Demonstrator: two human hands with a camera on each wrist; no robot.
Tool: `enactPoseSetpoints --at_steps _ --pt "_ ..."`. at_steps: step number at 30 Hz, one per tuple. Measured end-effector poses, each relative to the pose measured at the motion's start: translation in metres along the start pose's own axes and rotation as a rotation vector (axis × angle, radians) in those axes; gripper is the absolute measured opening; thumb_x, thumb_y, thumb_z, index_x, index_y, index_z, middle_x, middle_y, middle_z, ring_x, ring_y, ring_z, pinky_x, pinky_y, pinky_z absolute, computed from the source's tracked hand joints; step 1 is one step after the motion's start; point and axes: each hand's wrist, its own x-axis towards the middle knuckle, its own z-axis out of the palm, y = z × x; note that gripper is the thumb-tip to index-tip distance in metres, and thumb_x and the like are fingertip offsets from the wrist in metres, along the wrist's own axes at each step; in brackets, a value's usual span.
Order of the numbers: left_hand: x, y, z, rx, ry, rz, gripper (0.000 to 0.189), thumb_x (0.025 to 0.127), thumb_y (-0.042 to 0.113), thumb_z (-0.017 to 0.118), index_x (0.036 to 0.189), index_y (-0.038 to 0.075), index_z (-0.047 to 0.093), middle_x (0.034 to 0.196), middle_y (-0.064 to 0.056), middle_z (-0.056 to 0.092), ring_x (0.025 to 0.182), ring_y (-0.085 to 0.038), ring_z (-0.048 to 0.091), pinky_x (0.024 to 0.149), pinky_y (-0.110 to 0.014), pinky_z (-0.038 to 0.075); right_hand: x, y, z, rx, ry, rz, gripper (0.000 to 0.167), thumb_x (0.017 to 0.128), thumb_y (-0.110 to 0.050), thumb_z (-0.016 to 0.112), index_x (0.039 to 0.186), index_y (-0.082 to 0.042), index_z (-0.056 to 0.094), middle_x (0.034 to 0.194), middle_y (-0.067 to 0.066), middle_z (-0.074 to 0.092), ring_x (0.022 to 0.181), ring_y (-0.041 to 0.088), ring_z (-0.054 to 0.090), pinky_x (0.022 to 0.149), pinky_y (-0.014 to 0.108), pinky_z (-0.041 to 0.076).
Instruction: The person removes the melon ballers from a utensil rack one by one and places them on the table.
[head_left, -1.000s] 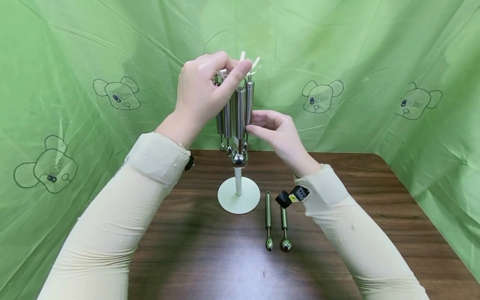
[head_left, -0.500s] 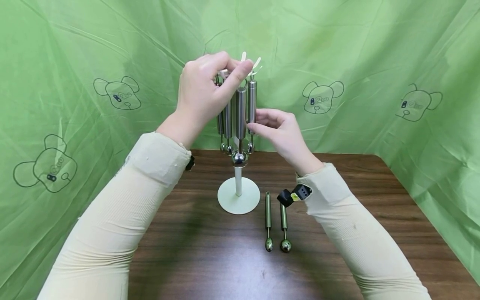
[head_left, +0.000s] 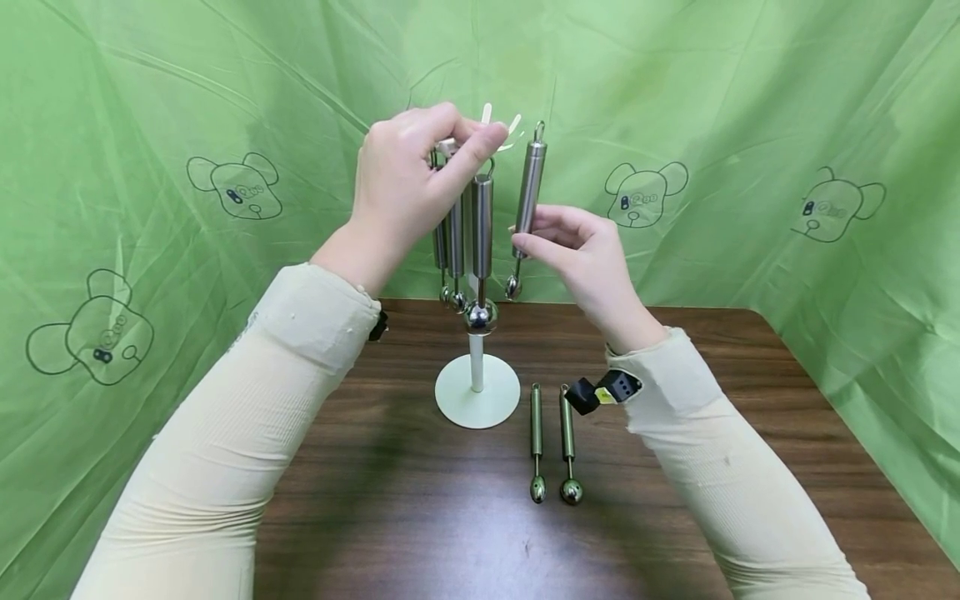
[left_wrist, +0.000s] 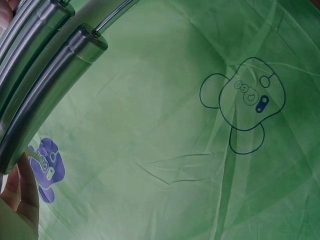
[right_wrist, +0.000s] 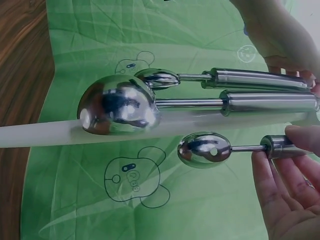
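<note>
My left hand [head_left: 408, 171] grips the top of a white stand [head_left: 487, 408], by its hooks. Several steel melon ballers hang from it upright, bowls down; the front one [head_left: 482, 225] has the largest round bowl. In my right hand [head_left: 592, 262] I pinch another melon baller [head_left: 530, 187] low on its handle. It is tilted, its loop is apart from the hooks, and its bowl points down. The right wrist view shows its oval bowl [right_wrist: 204, 150] with a small hole. My left hand partly hides the hooks. Hanging handles [left_wrist: 55, 90] fill the upper left of the left wrist view.
Two more melon ballers lie side by side on the brown wooden table [head_left: 375, 517], right of the stand's base: an oval-bowled one [head_left: 537, 425] and a round-bowled one [head_left: 567, 433]. A green cloth [head_left: 300, 75] with bear-like drawings encloses the back and sides.
My right hand has moved right and slightly up with the melon baller, whose loop has come off the hook. My left hand has stayed at the stand's top.
</note>
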Motion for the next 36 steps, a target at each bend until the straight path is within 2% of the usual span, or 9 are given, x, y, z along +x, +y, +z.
enactPoseSetpoints --at_steps 9,13,22,31,36 --pt "0.002 0.0 0.0 0.013 -0.018 -0.021 0.031 0.093 0.044 0.065 0.091 0.014 0.073 0.099 0.006 0.077 0.084 -0.013 0.067 0.073 -0.028 0.046 -0.023 0.008 -0.013 -0.003 0.058 0.037 0.027 0.085 -0.01 0.077 0.111 -0.005 0.071 0.089 -0.011 0.074 0.081 0.009 0.071 0.08 0.024 0.056" --pt "0.001 -0.001 0.001 0.029 -0.01 -0.011 0.03 0.093 0.042 0.066 0.091 0.012 0.073 0.099 0.004 0.078 0.085 -0.015 0.068 0.075 -0.03 0.047 -0.037 0.014 -0.02 0.018 0.085 0.072 0.024 0.084 -0.011 0.079 0.107 -0.009 0.072 0.087 -0.008 0.074 0.076 0.01 0.07 0.076 0.025 0.057" --pt "0.001 -0.001 0.003 0.039 0.011 0.006 0.03 0.092 0.041 0.068 0.091 0.011 0.073 0.098 0.003 0.078 0.083 -0.019 0.067 0.072 -0.033 0.046 -0.067 0.03 -0.034 0.066 0.134 0.13 0.019 0.084 -0.005 0.077 0.102 -0.008 0.071 0.084 -0.006 0.073 0.069 0.01 0.068 0.069 0.026 0.058" --pt "-0.002 -0.002 0.005 0.042 0.018 0.029 0.029 0.094 0.04 0.066 0.093 0.012 0.073 0.096 0.003 0.077 0.084 -0.017 0.065 0.073 -0.032 0.047 -0.099 0.052 -0.041 0.065 0.145 0.203 0.015 0.087 -0.003 0.073 0.098 -0.013 0.072 0.08 -0.008 0.073 0.064 0.009 0.068 0.068 0.026 0.058" --pt "-0.002 -0.002 0.003 0.041 0.014 0.027 0.031 0.094 0.042 0.065 0.093 0.012 0.073 0.095 0.003 0.077 0.083 -0.017 0.065 0.074 -0.032 0.047 -0.117 0.059 -0.039 0.11 0.147 0.261 0.017 0.086 -0.001 0.074 0.095 -0.015 0.072 0.081 -0.007 0.072 0.066 0.008 0.068 0.068 0.028 0.059"
